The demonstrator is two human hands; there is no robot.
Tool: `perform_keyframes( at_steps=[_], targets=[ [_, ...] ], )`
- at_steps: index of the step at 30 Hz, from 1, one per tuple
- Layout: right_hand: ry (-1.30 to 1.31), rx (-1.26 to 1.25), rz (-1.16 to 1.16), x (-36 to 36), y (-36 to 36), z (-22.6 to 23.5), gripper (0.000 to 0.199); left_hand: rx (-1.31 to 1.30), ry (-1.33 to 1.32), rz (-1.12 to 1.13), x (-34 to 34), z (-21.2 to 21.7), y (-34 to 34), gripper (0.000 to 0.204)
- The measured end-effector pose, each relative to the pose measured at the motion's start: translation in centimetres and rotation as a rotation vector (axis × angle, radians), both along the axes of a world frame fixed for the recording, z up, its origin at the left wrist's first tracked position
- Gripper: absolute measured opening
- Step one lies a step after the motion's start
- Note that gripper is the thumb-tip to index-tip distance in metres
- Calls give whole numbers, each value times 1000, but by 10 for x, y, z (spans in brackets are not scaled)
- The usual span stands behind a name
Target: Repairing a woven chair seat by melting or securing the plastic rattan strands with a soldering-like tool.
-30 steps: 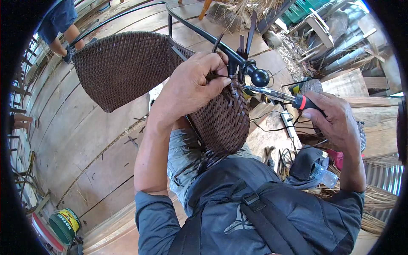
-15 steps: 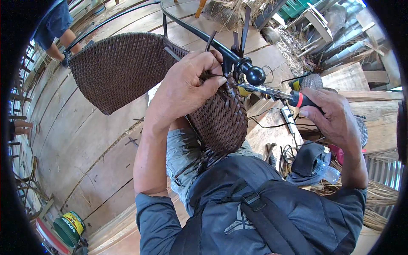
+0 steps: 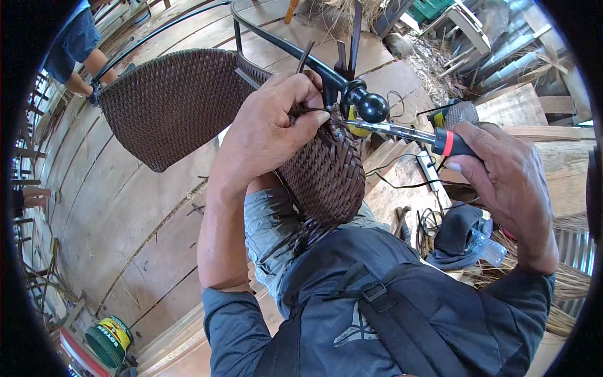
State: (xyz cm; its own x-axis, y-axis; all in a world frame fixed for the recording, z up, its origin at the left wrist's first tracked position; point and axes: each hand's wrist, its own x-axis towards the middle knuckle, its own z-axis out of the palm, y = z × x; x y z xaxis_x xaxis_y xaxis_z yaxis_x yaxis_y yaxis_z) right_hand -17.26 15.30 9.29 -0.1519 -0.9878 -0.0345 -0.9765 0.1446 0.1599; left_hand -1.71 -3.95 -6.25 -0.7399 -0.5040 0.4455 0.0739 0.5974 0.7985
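Note:
Across my lap lies a piece of dark brown woven wicker furniture, with a broad curved panel reaching to the left. Its black metal frame ends in a round ball knob. My left hand pinches a thin brown strand at the upper edge of the weave, just beside the frame post. In my right hand is a screwdriver with a black handle and a red band. The shaft points left, and its tip meets the weave close to my left thumb. Loose strand ends stick up behind the post.
Another person's legs stand at the upper left. To my right are a power strip with black cords, a dark cloth and a clear plastic bottle. A green and yellow bucket sits at the lower left on the plank floor.
My right hand has shifted slightly right and down with the screwdriver. The frame and ball knob appear a little further left. My left hand keeps its pinch.

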Motion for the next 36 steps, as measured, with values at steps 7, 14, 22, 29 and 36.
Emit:
perform_keyframes(
  at_steps=[7,14,22,29,36],
  targets=[
    [97,73,-27,9,-9,16,35,-29,37,-1,-2,-4,-1,17],
    [160,134,-7,10,-13,20,36,-38,58,-12,-1,-5,-2,17],
    [160,135,-9,7,-12,13,37,-25,20,8,1,-4,0,18],
    [184,144,-30,11,-12,17,37,2,22,-13,-2,0,-1,18],
    [236,112,-6,15,-12,10,35,-18,53,2,0,-7,-1,18]
  ],
)
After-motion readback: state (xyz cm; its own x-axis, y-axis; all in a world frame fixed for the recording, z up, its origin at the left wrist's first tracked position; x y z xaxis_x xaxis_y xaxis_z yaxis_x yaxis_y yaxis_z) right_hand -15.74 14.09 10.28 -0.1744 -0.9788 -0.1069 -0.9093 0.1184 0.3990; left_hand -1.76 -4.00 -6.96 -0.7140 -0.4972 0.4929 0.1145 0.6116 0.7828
